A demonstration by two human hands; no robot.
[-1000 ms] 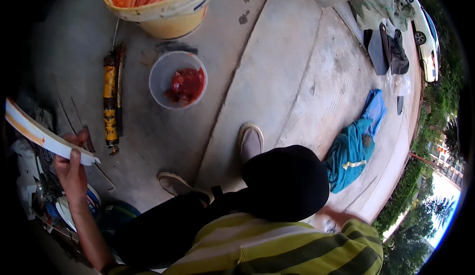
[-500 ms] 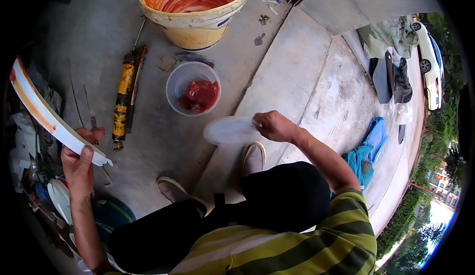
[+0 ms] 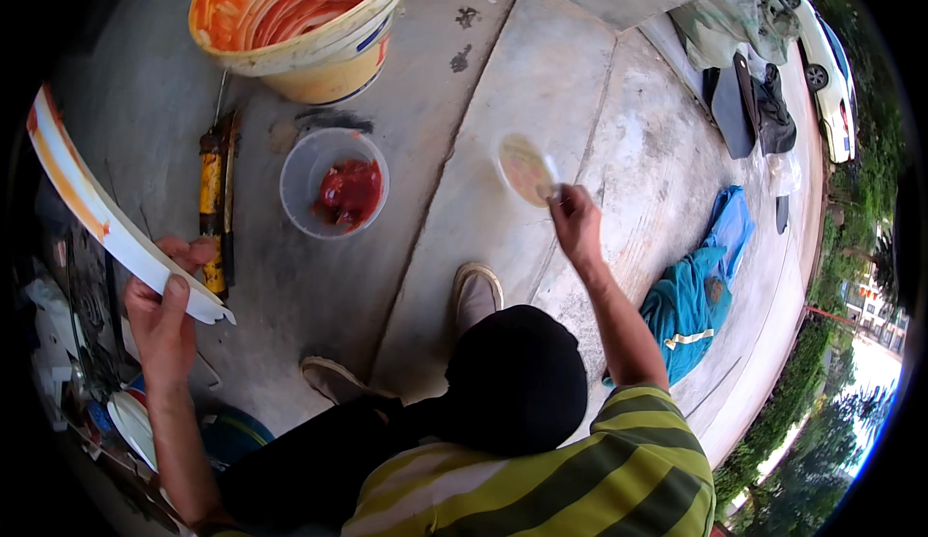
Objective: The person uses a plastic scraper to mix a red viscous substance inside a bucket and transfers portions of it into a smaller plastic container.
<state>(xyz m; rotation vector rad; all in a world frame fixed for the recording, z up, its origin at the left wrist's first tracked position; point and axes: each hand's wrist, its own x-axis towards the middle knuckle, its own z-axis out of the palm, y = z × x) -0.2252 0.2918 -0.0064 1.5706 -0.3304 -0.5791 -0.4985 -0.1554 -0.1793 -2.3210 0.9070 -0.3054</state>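
My left hand (image 3: pixel 162 319) is closed on the lower end of a long, curved white plastic strip (image 3: pixel 121 242) with orange smears along it. The strip rises away to the upper left. Out to the right, my right hand (image 3: pixel 578 220) pinches the edge of a round, see-through lid (image 3: pixel 525 168), which is tilted and blurred by motion. Between my hands, on the concrete, stands a clear plastic tub (image 3: pixel 294 210) without its cover. A lump of dark red grease (image 3: pixel 350 192) lies in it. Neither hand touches the tub.
Behind the tub is a large bucket (image 3: pixel 329 81) smeared inside with orange grease. A yellow-and-black grease gun (image 3: pixel 211 189) lies left of the tub. Teal cloth (image 3: pixel 681 310) lies at the right. Clutter fills the left edge; a white car (image 3: pixel 831 83) is parked far right.
My right hand has carried the lid away from me and to the right, farther from the tub. My left hand keeps its hold on the strip. The whole view has shifted.
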